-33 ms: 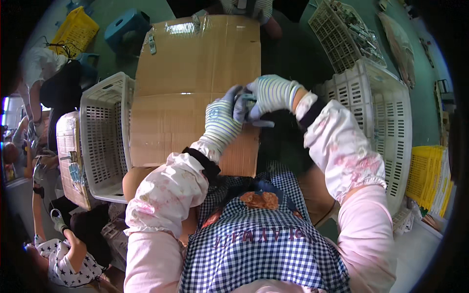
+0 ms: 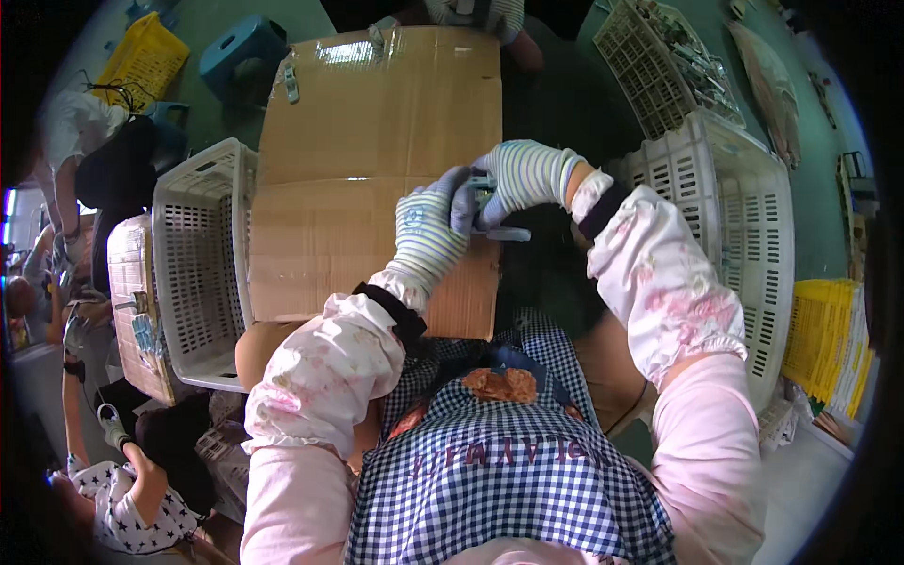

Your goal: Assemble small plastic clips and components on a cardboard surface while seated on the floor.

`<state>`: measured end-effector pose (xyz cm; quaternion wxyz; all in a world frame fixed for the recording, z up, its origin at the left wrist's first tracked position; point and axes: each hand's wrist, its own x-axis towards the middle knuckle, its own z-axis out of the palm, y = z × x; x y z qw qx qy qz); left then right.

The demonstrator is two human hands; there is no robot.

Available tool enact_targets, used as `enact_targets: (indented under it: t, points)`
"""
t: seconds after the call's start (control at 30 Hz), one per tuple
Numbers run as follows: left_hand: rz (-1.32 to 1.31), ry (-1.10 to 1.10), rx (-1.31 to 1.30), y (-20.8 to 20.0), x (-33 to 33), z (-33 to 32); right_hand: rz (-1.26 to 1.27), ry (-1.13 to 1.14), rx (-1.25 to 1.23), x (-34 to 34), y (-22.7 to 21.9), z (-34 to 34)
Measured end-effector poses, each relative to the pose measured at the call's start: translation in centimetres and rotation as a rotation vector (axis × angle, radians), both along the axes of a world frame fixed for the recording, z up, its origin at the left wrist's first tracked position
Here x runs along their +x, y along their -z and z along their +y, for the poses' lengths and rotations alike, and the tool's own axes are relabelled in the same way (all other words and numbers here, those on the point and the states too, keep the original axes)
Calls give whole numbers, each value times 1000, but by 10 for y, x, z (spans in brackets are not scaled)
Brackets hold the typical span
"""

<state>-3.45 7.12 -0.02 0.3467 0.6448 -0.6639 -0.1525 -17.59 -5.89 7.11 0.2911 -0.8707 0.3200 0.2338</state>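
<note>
Both my hands wear striped gloves with grey fingers and meet above the right edge of a cardboard box [image 2: 377, 122]. My left hand [image 2: 429, 221] is closed, its fingertips pinching a small grey-green part [image 2: 484, 182]. From the other side my right hand [image 2: 523, 181] closes on the same part. Fingers cover most of it, so its kind and full shape are hidden. Below my right hand a pale, narrow shape [image 2: 509, 234] sticks out to the right; whether it is a finger or part of the piece, I cannot tell. A small metal piece [image 2: 292, 85] lies at the box's far left corner.
White plastic crates stand left [image 2: 202, 155] and right [image 2: 786, 235] of me. A beige crate [image 2: 640, 80] at the far right holds many metal pieces. Yellow crates [image 2: 817, 334], a blue stool [image 2: 235, 47] and a yellow basket [image 2: 146, 61] surround the area. Co-workers sit left and opposite.
My right hand has turned slightly, and a little more of the small part shows between my fingers. The pale shape below it sits slightly higher.
</note>
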Motion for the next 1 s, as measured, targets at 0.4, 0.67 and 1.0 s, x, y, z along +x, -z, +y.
enact_targets:
  t: [0.4,0.67,1.0]
  points:
    - [41,102,688,-16,32,-63,-132,56,-402,1,-6,35]
    - [18,78,361,3,23,-63,41,164,155,8,0,-46]
    - [485,79,642,48,65,-138,-127,89,-313,19,0,-40]
